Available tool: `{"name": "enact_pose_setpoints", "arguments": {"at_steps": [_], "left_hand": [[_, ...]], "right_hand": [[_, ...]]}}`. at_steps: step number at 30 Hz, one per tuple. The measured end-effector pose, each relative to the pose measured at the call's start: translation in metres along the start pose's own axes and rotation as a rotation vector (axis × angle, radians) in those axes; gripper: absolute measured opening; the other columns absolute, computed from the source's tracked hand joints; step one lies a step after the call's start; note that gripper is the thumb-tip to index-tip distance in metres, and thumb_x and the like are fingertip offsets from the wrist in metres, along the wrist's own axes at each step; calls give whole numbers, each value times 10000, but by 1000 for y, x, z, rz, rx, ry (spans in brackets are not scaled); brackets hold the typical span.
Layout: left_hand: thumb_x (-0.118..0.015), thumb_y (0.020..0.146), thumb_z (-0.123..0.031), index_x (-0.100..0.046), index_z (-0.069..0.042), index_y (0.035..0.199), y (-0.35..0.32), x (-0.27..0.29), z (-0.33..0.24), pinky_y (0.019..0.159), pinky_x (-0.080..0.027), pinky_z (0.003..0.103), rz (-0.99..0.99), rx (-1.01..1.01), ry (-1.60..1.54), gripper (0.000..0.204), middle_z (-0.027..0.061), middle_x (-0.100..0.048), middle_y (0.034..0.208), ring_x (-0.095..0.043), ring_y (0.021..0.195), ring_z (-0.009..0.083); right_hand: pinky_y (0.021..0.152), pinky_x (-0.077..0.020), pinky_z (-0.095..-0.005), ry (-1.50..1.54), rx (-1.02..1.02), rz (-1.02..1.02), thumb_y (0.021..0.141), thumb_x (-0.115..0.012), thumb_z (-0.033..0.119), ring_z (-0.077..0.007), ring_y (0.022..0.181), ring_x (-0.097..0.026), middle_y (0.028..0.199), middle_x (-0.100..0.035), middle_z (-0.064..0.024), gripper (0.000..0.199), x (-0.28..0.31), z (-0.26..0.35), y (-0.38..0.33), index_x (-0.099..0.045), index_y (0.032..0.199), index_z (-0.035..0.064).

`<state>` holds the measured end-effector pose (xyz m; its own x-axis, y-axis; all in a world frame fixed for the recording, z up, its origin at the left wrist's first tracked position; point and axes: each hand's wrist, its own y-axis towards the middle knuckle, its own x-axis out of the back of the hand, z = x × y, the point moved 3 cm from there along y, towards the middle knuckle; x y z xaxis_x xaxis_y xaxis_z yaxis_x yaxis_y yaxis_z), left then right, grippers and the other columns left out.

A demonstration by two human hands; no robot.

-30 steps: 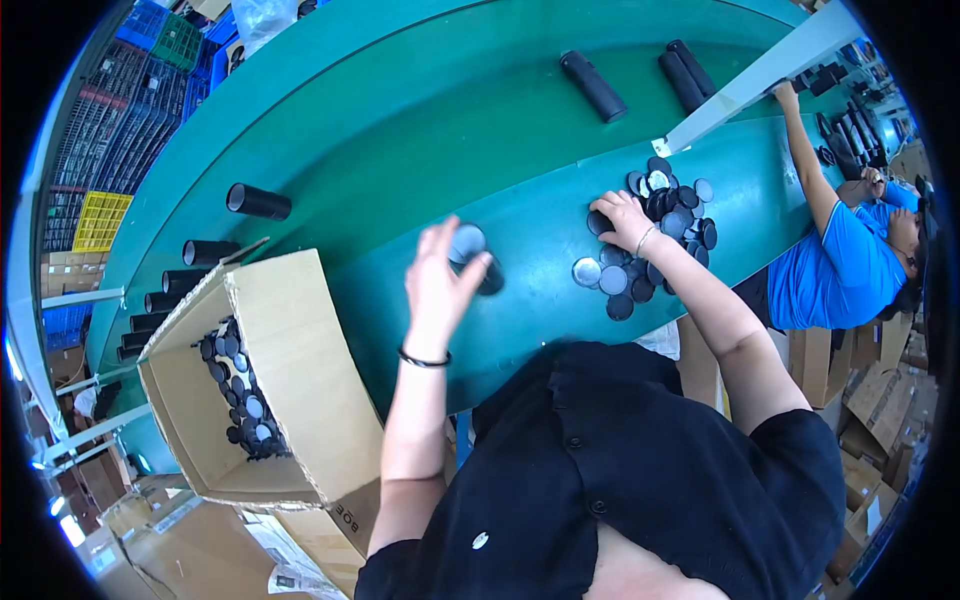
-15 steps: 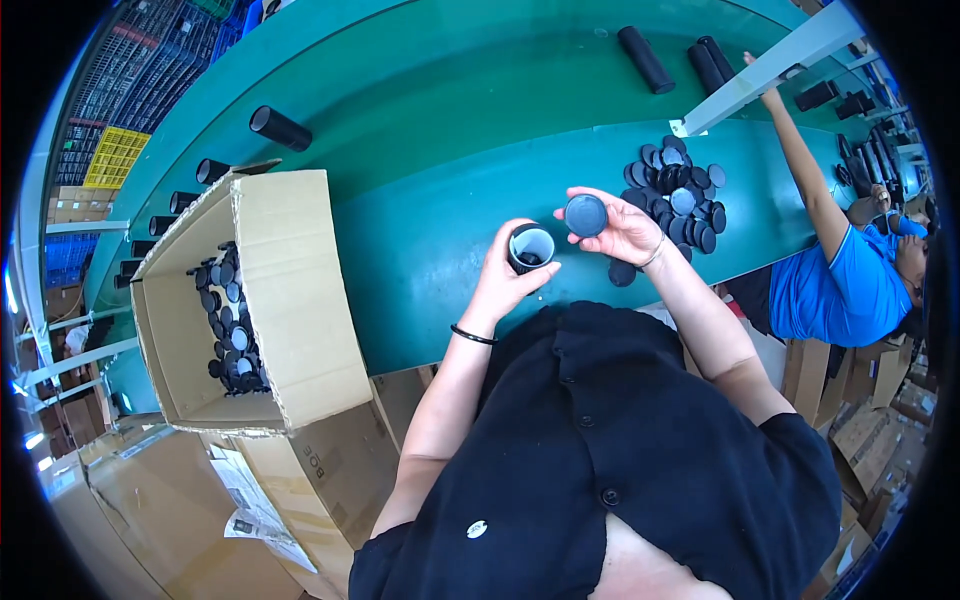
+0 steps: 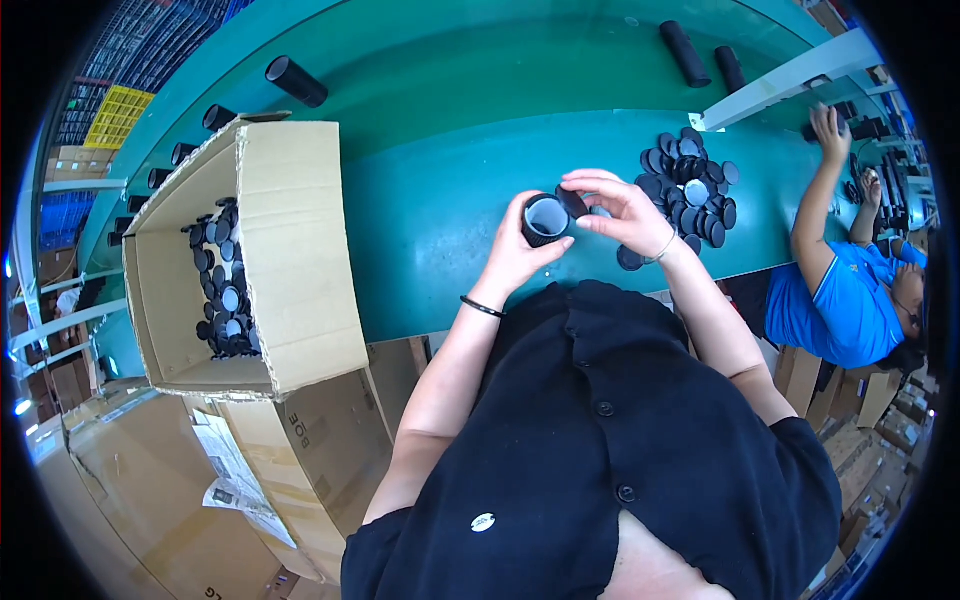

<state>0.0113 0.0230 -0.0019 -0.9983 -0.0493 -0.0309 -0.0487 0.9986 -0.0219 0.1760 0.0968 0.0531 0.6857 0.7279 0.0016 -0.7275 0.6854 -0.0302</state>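
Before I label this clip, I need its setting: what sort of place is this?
Probably a factory assembly or packing area: a long green work surface carries black tubes and piled black discs, a co-worker in blue works alongside, and cardboard boxes stand nearby.

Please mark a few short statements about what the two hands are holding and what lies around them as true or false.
1. The left hand holds a black tube with its open end showing. True.
2. The right hand is empty. False: it holds a black disc close to the tube's mouth.
3. A loose pile of discs lies on the green surface, beyond the right hand. True.
4. The cardboard box is to the right of both hands. False: it is to their left.
5. The co-worker at the far right wears a blue top. True.
6. The cardboard box is closed. False: it is open, with dark pieces visible inside.
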Motion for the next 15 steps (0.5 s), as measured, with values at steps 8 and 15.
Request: {"name": "enact_pose_setpoints", "arguments": {"at_steps": [8, 15], "left_hand": [[-816, 649, -199, -466, -45, 1199, 0, -11, 10, 870, -463, 332, -15, -59, 159, 670, 102, -564, 1091, -562, 1022, 206], [-814, 626, -233, -456, -49, 1193, -3, -16, 0, 871, -460, 372, 5, -18, 184, 695, 145, -547, 1102, -552, 1031, 280]], "right_hand": [[928, -453, -347, -690, 211, 37, 681, -722, 54, -288, 1086, -550, 1186, -586, -121, 493, -19, 24, 4, -612, 1161, 32], [903, -469, -350, -795, 96, 85, 637, -723, 7, -294, 1064, -557, 1175, -594, -128, 482, -22, 30, -4, -646, 1111, 37]]}}
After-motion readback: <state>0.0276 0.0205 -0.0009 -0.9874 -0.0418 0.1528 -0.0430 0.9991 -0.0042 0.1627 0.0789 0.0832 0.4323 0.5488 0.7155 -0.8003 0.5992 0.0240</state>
